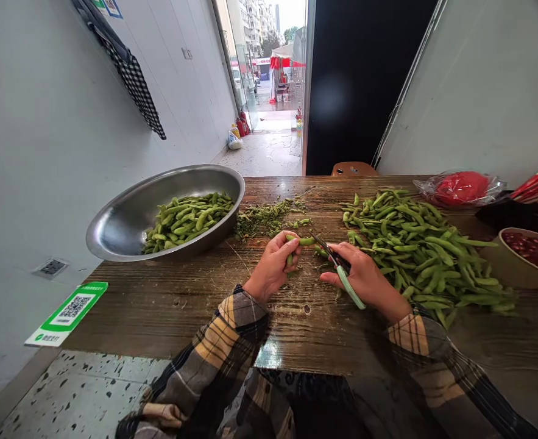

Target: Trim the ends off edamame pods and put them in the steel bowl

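Dark-brown wooden table [159, 305] | wide silver metal bowl [113, 235] | left hand [273, 263] pinched closed on slender green pod [306, 241], end jutting out | green-handled metal scissors [351, 286] beside that end, in right hand's [364, 275] curled grip; best angled clear of left hand | heap of loose green pods [428, 256]

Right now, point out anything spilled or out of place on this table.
Green scraps lie scattered directly on the table between the metal bowl and the loose pods, looking spilled rather than gathered in a container. Nothing looks clearly damaged.
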`<state>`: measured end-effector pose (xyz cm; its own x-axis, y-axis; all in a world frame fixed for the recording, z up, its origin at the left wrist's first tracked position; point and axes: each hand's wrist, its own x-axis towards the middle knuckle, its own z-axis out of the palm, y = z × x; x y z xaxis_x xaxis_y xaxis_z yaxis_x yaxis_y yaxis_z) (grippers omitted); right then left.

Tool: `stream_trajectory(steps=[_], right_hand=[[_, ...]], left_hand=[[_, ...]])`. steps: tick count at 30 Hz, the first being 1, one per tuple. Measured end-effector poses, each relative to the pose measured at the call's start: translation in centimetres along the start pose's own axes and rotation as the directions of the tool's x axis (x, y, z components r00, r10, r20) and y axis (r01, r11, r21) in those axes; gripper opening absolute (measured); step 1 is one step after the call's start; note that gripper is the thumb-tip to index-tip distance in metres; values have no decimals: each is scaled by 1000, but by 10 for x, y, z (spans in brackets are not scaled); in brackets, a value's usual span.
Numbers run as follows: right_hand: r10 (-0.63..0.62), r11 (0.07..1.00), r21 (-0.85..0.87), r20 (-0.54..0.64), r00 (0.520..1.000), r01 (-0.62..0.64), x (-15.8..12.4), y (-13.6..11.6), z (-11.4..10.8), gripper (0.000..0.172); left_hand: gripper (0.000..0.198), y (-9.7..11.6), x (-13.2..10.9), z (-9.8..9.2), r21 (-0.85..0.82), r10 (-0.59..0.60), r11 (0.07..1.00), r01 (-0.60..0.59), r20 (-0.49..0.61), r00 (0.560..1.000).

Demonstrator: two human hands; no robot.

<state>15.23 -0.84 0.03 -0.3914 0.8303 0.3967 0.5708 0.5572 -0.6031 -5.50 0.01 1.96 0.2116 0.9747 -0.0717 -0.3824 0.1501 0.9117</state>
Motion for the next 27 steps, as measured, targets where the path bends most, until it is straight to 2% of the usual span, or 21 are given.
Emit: stream_trajectory(steps=[12,15,20,24,27], right_hand=[[-31,999,34,-32,999,32,0,0,-2,46],[-30,999,31,-37,999,31,-1,0,-2,44],[-21,999,32,26,999,20,-1,-3,-1,40],[44,998,37,-105,994,-41,3,1,-5,42],[143,987,103,-229,963,-122,6,7,-11,43]], left_hand=[[26,0,-1,0,29,13,999,-15,53,998],[27,1,-1,2,13,-14,1000,13,37,999],[22,2,2,1,-37,-10,999,8,-33,999],[14,4,5,-2,-102,-2,995,-7,-82,997],[15,5,8,-3,-132,-18,991,2,-122,992]])
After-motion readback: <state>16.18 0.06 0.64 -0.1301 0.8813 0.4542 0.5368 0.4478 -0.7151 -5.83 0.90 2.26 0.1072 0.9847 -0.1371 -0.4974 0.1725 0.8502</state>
